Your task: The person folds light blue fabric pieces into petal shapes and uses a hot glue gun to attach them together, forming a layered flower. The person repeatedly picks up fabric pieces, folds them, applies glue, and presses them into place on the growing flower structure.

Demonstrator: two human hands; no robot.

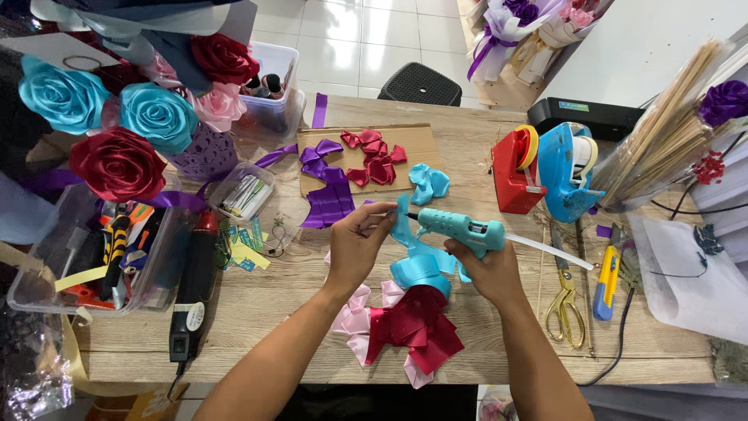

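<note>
Between both hands, glue gun meets ribbon.

Scissors lie right of the glue gun; tape dispensers stand behind them.

At frame centre the left hand pinches a light blue ribbon strip; the right hand grips a turquoise glue gun, nozzle at the strip; gold scissors lie lower right.
</note>
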